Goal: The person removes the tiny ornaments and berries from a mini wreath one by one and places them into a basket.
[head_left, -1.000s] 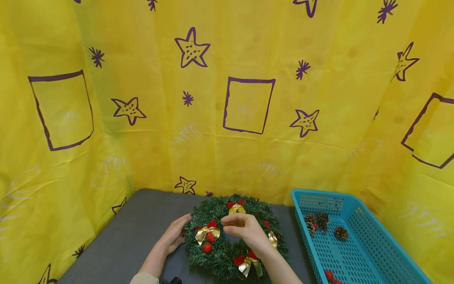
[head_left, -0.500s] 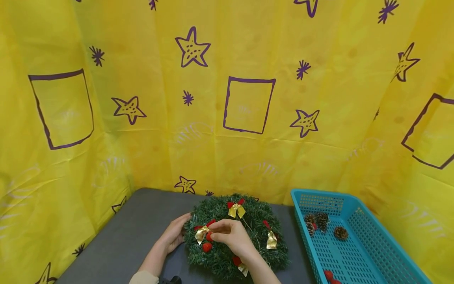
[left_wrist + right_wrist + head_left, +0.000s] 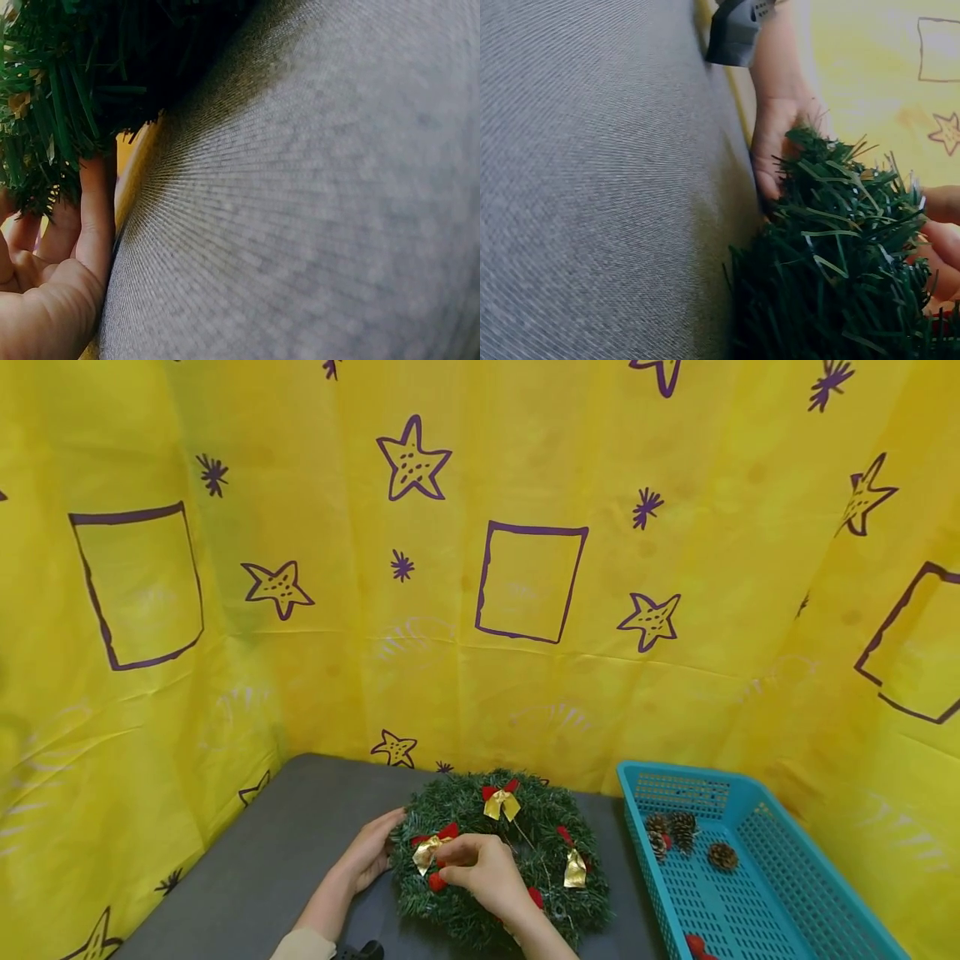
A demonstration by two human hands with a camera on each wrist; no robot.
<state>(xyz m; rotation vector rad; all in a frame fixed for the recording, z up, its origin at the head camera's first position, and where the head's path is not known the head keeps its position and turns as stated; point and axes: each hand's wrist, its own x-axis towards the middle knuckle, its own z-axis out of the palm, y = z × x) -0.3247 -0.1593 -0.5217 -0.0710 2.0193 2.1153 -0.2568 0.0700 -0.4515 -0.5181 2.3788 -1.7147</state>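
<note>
A green Christmas wreath [image 3: 420, 802] lies on the dark table, trimmed with red-and-gold bows. My left hand [image 3: 371, 853] holds its left edge; the left wrist view shows the fingers [image 3: 97, 217] reaching into the green needles from the side. Over the left part of the wreath, my right hand [image 3: 483, 872] pinches a red berry beside the gold bow [image 3: 425, 855]. Its fingers mostly cover that berry, while another red berry [image 3: 437, 882] shows just below, at the thumb. In the right wrist view, the right fingers [image 3: 945, 240] are curled at the wreath's upper side.
A blue plastic basket [image 3: 795, 835] stands to the right, holding several pine cones [image 3: 682, 831] and red berries [image 3: 695, 943]. A yellow curtain [image 3: 337, 693] with purple drawings hangs behind the grey table [image 3: 247, 860]. A black object [image 3: 367, 950] sits by the left wrist.
My right hand has come down from above the wreath's centre, moving left to the berries by the left bow, then slightly lower. The left hand has stayed at the wreath's edge.
</note>
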